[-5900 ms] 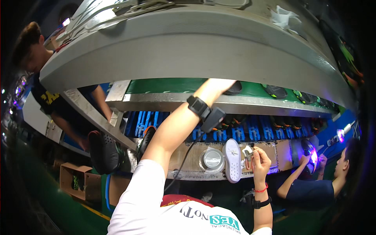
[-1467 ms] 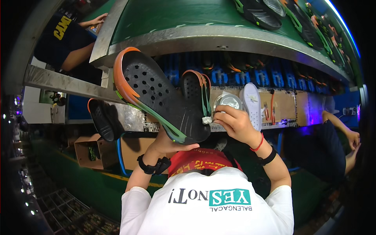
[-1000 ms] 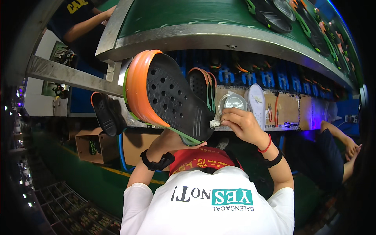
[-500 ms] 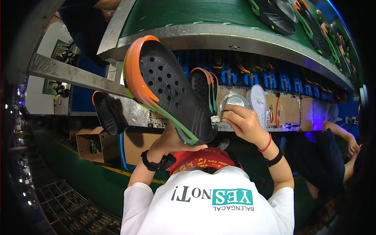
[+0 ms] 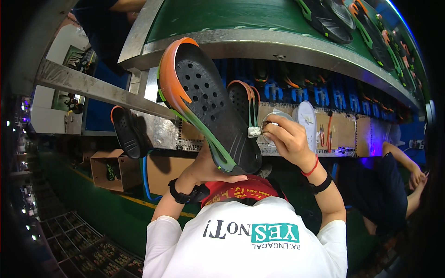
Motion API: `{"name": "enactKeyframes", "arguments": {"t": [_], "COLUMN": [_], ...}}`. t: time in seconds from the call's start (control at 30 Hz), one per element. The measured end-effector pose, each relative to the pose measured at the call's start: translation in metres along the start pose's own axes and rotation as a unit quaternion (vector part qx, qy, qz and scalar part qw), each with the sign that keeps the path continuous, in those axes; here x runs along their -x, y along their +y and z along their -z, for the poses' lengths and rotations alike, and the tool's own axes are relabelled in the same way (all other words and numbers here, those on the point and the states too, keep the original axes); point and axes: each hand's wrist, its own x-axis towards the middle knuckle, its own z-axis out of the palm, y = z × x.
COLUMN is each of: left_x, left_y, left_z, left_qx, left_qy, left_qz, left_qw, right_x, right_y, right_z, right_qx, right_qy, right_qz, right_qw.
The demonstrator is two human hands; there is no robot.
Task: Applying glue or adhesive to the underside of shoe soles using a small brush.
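A large black shoe sole (image 5: 204, 104) with an orange-to-green edge and several round holes stands tilted in front of me. My left hand (image 5: 211, 167) is closed round its lower end from below. Just right of the sole, my right hand (image 5: 289, 139) pinches a small white wad (image 5: 254, 132), like cotton or cloth. Fingers hide how the wad is held. Partly behind that hand sits a round, clear-and-white container (image 5: 278, 116) on the bench. Another orange-and-green sole (image 5: 239, 99) stands behind the held one.
A white sole (image 5: 306, 120) lies on the bench beside red-handled pliers (image 5: 322, 134). Above runs a green conveyor (image 5: 232, 16) with a metal edge, carrying soles. At left are a dark sole (image 5: 126, 132), a metal bar (image 5: 106, 92) and a cardboard box (image 5: 116, 171). A co-worker's arm (image 5: 403, 160) shows at right.
The held sole has shifted slightly to the right. My right hand has turned a little, and the white wad now sits slightly higher, near the sole's edge.
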Motion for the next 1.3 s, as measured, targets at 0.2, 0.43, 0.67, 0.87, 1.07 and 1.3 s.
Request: {"name": "enactKeyframes", "arguments": {"t": [0.2, 0.43, 0.67, 0.87, 1.07, 1.3], "left_x": [-0.002, -0.007, -0.025, -0.031, -0.031, -0.032], "left_y": [0.002, 0.003, -0.056, -0.059, -0.062, -0.079], "left_z": [0.000, -0.003, -0.021, -0.018, -0.014, -0.004], "left_qx": [0.022, -0.016, 0.458, 0.351, 0.279, 0.263], "left_qy": [0.014, 0.007, 0.117, 0.133, 0.118, 0.059], "left_qz": [-0.014, -0.048, -0.174, -0.226, -0.267, -0.263], "left_qw": [1.000, 0.999, 0.864, 0.899, 0.915, 0.926], "right_x": [-0.003, -0.007, 0.003, 0.004, -0.002, -0.003], "right_y": [-0.001, -0.008, -0.029, -0.034, -0.036, -0.035], "right_z": [-0.001, 0.003, 0.011, 0.007, 0.007, 0.005], "right_qx": [0.002, -0.028, -0.187, -0.210, -0.226, -0.192], "right_qy": [0.014, 0.066, -0.011, -0.058, -0.071, -0.101], "right_qz": [-0.002, -0.078, -0.179, -0.198, -0.195, -0.186], "right_qw": [1.000, 0.994, 0.966, 0.956, 0.952, 0.958]}}
